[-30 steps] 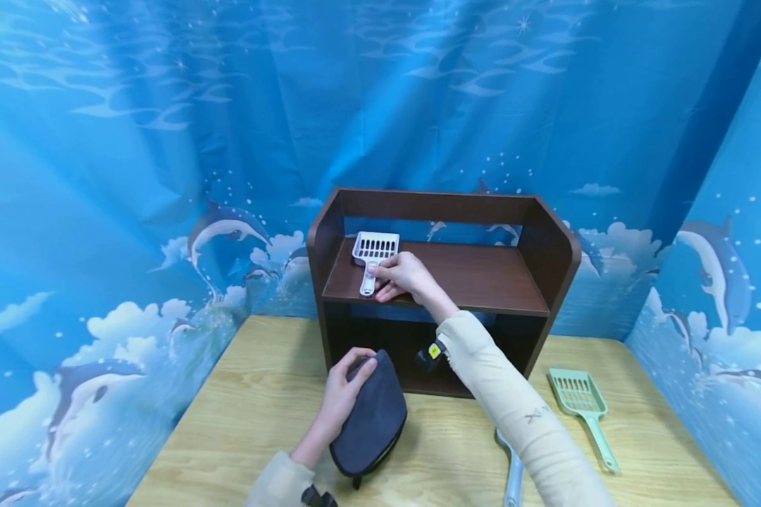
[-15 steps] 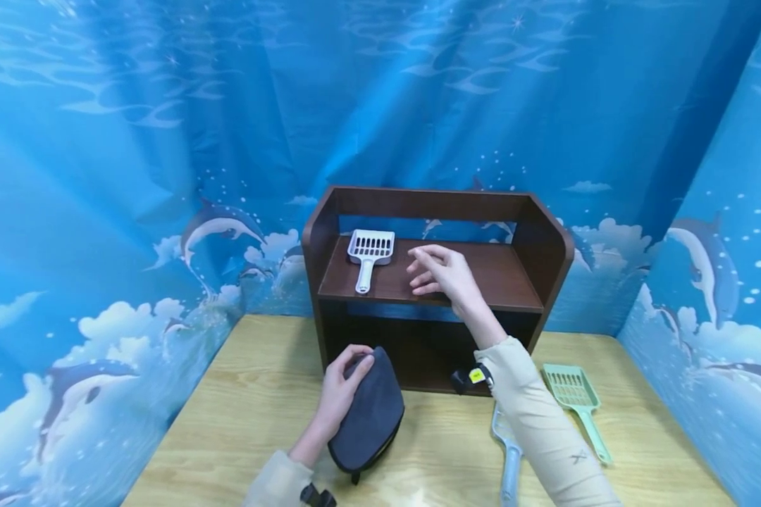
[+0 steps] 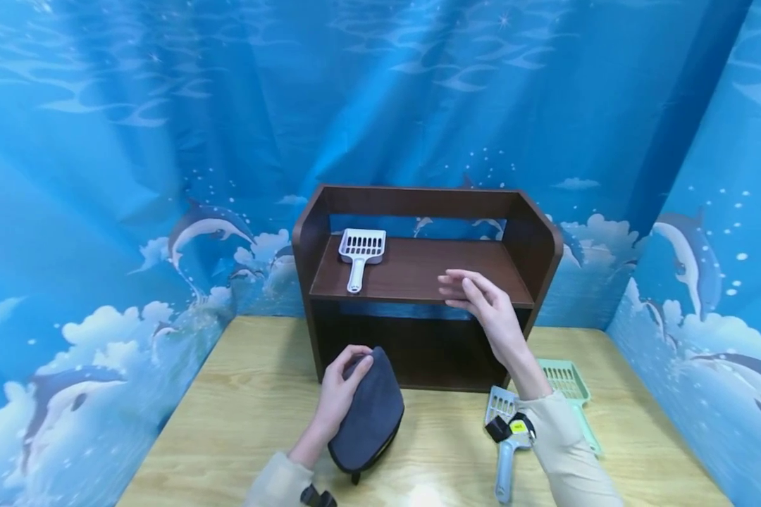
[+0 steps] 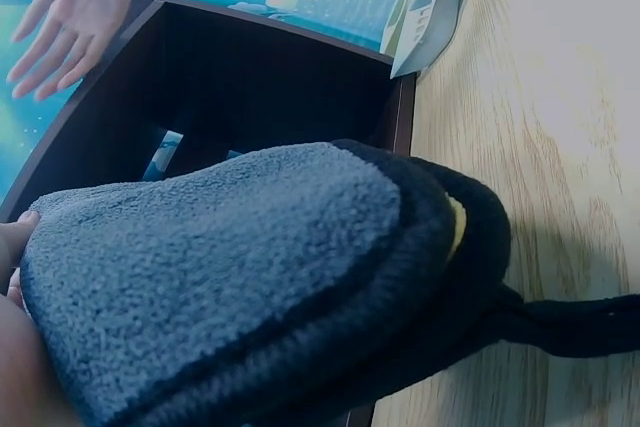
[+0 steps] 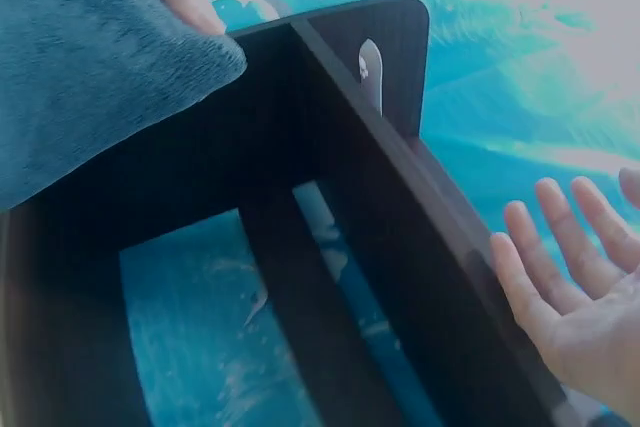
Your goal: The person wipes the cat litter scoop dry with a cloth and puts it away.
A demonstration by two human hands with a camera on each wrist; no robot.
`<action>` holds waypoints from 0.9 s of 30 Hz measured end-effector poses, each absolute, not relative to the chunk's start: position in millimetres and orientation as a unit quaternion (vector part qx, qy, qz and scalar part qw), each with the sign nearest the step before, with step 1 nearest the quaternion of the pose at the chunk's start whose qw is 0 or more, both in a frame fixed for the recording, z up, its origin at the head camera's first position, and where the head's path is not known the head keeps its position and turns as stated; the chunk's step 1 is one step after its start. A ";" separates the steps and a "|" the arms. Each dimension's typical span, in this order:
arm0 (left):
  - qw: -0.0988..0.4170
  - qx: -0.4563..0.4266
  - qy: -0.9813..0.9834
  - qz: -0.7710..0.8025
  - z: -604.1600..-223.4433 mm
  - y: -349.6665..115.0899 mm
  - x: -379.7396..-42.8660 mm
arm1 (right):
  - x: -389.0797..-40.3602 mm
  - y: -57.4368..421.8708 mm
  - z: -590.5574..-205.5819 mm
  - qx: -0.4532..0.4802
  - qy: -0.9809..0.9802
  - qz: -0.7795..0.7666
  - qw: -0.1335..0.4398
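Note:
My left hand pinches the top end of a dark grey, fuzzy pouch-like item in front of the shelf. In the left wrist view this item shows black edging, a strap and a bit of yellow inside its rim. My right hand holds nothing, its fingers loosely extended before the right part of the upper shelf. A white slotted litter scoop lies at that shelf's left end, handle toward me. Below my right wrist, a pale blue litter scoop lies on the table, partly covered by the wrist camera.
A green litter scoop lies on the right of the wooden table, partly behind my right forearm. The dark brown two-tier shelf stands at the back, with its lower compartment facing me. Blue dolphin-print curtain surrounds the table.
My right hand has let go of the white litter scoop, leaving it on the upper shelf, and has moved right and back toward me. The left hand keeps its pinch on the dark item.

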State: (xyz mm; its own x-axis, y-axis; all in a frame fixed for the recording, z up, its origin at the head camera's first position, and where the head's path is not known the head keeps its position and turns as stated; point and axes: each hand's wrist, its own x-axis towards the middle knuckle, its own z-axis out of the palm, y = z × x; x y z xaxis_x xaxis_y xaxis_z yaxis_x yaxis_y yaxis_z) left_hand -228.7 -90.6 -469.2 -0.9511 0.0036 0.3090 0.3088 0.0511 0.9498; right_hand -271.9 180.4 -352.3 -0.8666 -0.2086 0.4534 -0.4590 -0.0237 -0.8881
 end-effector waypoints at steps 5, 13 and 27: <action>0.108 -0.106 -0.713 -0.685 -472.7 -89.6 -227.7 | -256.1 204.5 -377.7 0.241 -0.663 0.702 0.099; 0.110 -0.110 -0.709 -0.688 -474.6 -87.1 -226.5 | -233.4 244.0 -427.6 0.198 -0.693 0.688 0.089; 0.101 -0.111 -0.710 -0.688 -471.1 -87.4 -225.6 | -191.3 287.8 -494.5 0.047 -0.764 0.642 0.040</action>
State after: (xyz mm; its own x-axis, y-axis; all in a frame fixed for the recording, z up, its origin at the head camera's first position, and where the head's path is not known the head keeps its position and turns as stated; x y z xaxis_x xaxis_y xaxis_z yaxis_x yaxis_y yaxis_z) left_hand -225.6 -87.4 -471.1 -0.9552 0.0181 0.2954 0.2958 0.0277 0.9548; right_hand -191.3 287.8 -494.5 -0.9923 -0.0207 0.1217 -0.1235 0.1706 -0.9776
